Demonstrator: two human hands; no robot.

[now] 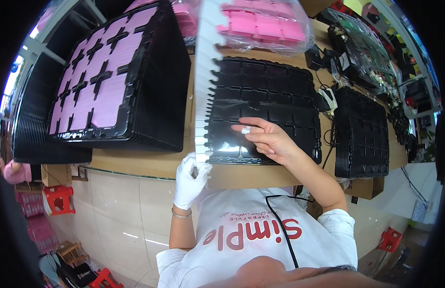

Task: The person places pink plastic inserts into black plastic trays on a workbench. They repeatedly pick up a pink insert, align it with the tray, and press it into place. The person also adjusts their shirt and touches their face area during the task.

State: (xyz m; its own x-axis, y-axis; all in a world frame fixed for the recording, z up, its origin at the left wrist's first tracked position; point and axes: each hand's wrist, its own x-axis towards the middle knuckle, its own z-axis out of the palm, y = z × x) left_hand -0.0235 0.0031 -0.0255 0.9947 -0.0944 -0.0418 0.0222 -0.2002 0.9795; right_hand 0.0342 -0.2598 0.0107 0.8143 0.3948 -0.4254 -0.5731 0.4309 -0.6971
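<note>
My left hand [190,176], in a white glove, is closed around the lower end of a long white strip [203,91]. Small notches or tabs line the strip's right edge, and its upper end runs out past the top of the picture. My bare right hand [270,141] hovers over a black moulded plastic tray [280,108] with shallow compartments. Two of its fingers point left, towards the strip. A small white piece [245,130] shows between a finger and the thumb, apparently pinched there; what it is, I cannot make out.
At left stands a tall stack of black trays [158,81] with a pink sheet [88,72] in the top one. Pink parts in clear plastic [265,26] lie at the back. More black trays [361,134], cables and green circuit boards [361,45] occupy the right side.
</note>
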